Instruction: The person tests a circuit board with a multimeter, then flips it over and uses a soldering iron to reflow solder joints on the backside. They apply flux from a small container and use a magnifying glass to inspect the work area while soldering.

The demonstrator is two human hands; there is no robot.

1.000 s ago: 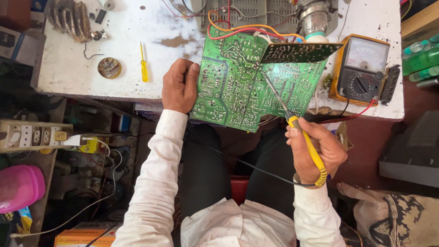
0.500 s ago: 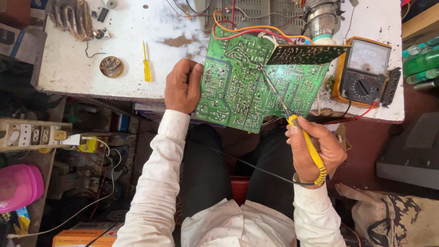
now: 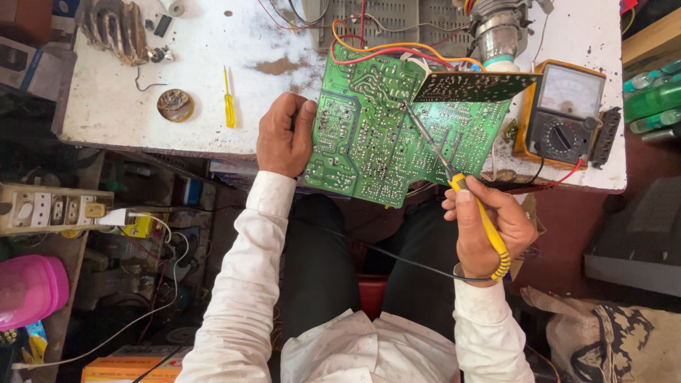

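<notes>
A large green circuit board (image 3: pixel 376 135) lies solder side up, overhanging the front edge of the white workbench (image 3: pixel 113 113). My left hand (image 3: pixel 284 135) grips the board's left edge. My right hand (image 3: pixel 489 227) holds a soldering iron (image 3: pixel 454 181) by its yellow handle, and the metal tip touches the board near its upper middle. A smaller dark board (image 3: pixel 472 86) stands tilted off the big board's top right. Red, orange and white wires (image 3: pixel 383 48) run from the board's top edge.
An analog multimeter (image 3: pixel 564 113) in a yellow case sits right of the board, with red and black leads. A yellow screwdriver (image 3: pixel 228 106) and a round solder tin (image 3: pixel 175 105) lie to the left. A power strip (image 3: pixel 50 209) and pink container (image 3: pixel 28 291) sit low left.
The view has shifted slightly; my hands, the board and the iron keep nearly the same pose, with the tip still on the board.
</notes>
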